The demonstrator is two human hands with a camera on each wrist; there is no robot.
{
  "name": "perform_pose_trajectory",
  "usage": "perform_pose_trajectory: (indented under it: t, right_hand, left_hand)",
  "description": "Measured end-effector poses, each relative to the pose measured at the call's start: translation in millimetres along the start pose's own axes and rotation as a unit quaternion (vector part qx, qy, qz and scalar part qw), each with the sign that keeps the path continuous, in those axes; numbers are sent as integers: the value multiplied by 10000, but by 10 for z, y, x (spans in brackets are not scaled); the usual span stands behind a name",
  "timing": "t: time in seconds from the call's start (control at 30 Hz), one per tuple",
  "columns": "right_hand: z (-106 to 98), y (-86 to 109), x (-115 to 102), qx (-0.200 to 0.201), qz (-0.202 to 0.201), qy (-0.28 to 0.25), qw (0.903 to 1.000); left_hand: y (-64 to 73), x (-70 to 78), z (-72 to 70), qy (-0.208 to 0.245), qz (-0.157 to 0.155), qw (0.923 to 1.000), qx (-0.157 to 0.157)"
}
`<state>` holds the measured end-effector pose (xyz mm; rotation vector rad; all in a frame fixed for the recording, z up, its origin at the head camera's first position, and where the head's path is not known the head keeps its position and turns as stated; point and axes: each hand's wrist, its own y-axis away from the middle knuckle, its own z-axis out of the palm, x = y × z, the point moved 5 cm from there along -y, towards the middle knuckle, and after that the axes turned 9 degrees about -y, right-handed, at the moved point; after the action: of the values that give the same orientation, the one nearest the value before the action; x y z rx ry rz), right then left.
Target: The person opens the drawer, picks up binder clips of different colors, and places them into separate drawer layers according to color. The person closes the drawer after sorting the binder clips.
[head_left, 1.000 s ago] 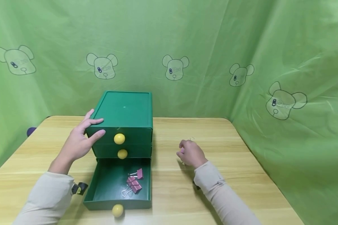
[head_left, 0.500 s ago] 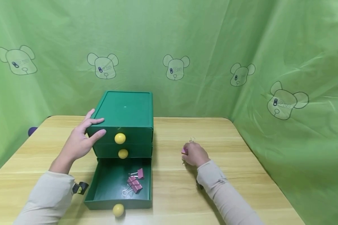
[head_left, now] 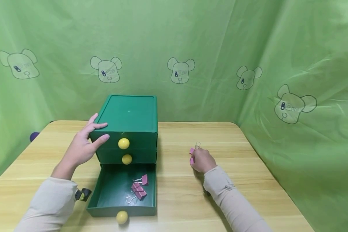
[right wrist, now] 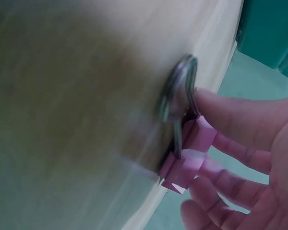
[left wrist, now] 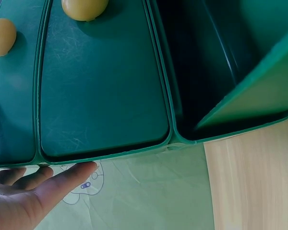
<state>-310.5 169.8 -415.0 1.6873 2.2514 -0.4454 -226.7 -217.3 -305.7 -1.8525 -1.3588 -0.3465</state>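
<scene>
My left hand [head_left: 81, 146] rests on the front left corner of a green drawer cabinet [head_left: 127, 112], fingers spread and mostly straight. In the left wrist view those fingers [left wrist: 69, 179] lie along the cabinet's side. Below, the bottom drawer [head_left: 110, 190] is pulled out and has several pink binder clips [head_left: 139, 190] in it. On the table to the cabinet's right, my right hand [head_left: 203, 161] pinches a pink binder clip [right wrist: 201, 134] between thumb and fingers. Another pink piece [right wrist: 182, 170] sits against it; I cannot tell whether this is a second clip. A wire handle [head_left: 198, 145] sticks out beyond the hand.
Yellow round knobs [head_left: 123, 143] stick out from the drawer fronts; the upper two drawers are closed. The wooden table [head_left: 174, 199] stretches around the cabinet. A green curtain [head_left: 208, 42] with bear-head prints hangs behind and along the right.
My right hand has shifted slightly right, its fingers closing in, and more pink now shows beside them. The left hand keeps its place on the cabinet.
</scene>
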Motion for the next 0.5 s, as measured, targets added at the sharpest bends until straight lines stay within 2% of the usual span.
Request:
perform_pose_trajectory:
  t: [0.27, 0.5]
  right_hand:
    - [-14, 33, 18, 25, 92, 180, 9998]
    - [-23, 64, -3, -105, 182, 19, 9998]
  left_hand:
    - [-3, -7, 6, -32, -12, 10000, 19]
    - [7, -13, 4, 2, -37, 10000, 8]
